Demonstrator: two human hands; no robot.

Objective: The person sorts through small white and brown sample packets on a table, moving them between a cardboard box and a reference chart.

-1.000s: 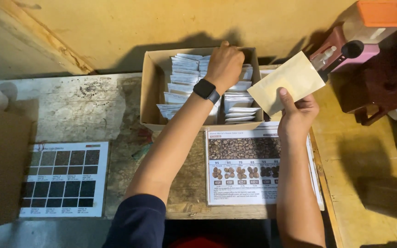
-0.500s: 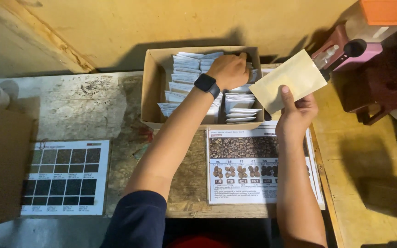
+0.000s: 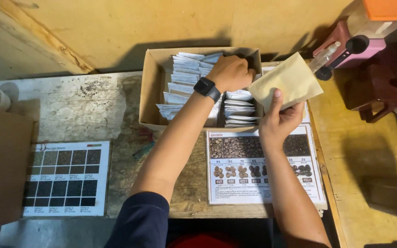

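A worn wooden table (image 3: 83, 105) carries a cardboard box (image 3: 149, 92), two printed colour charts (image 3: 65, 179) and a brown box (image 3: 3, 170).

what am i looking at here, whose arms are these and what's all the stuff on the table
There is no machine here. A person wears a camera on the head, so you look down along their own two arms at a worn table.

The left hand, with a black watch on the wrist, reaches into an open cardboard box packed with rows of small white packets. Its fingers are down among the packets; whether its grip has closed on one cannot be seen.

The right hand holds up a flat tan paper pouch by its lower edge.

Below the box lies a printed chart with photos of brown beans. Further left lies a second chart of grey and black squares. At top right stands a pink and orange device.
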